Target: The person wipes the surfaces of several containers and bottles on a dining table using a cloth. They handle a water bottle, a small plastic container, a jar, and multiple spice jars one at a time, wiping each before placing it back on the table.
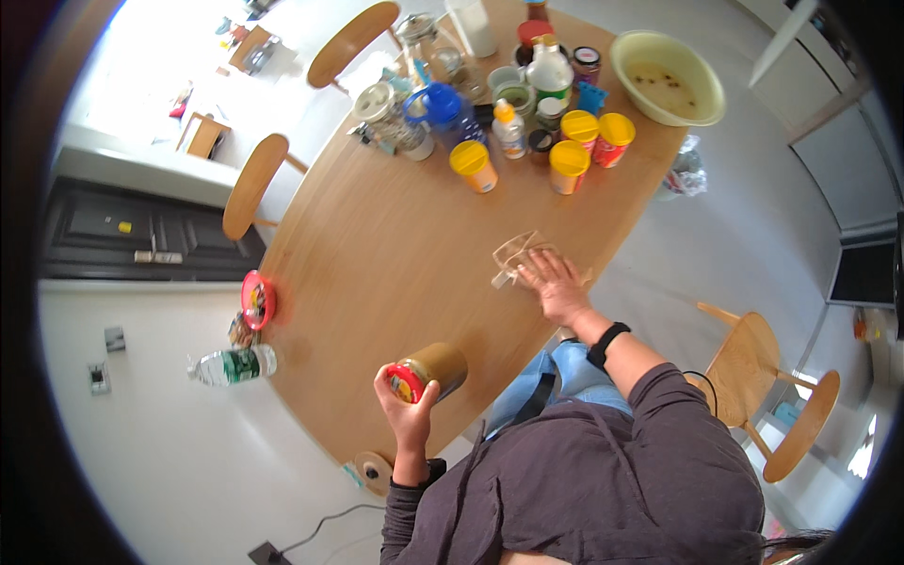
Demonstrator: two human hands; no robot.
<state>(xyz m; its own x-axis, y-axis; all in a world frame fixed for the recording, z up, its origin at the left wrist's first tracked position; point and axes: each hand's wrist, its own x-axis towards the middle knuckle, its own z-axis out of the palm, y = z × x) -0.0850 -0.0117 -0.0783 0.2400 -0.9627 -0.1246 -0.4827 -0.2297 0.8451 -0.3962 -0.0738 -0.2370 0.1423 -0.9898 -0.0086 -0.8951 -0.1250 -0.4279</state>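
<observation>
A glass jar [441, 369] with brownish contents and a red lid is tilted over the near part of the wooden table [367, 282]. My left hand [408, 406] grips it around the lid end. Whether the jar's base touches the tabletop, I cannot tell. Toward the table's right edge, my right hand [554, 282] lies flat, fingers extended, on a crumpled tan cloth [519, 248]. Part of the cloth is hidden under the palm. A black band [609, 345] circles my right wrist.
Bottles and jars crowd the far end, including a blue-lidded jug [446, 113], a yellow-lidded canister [474, 166] and a white bottle [551, 74]. A pale basin [667, 78] holds liquid at the far right corner. Left are a red bowl [258, 300] and plastic bottle [236, 365]. A chair [745, 353] stands right.
</observation>
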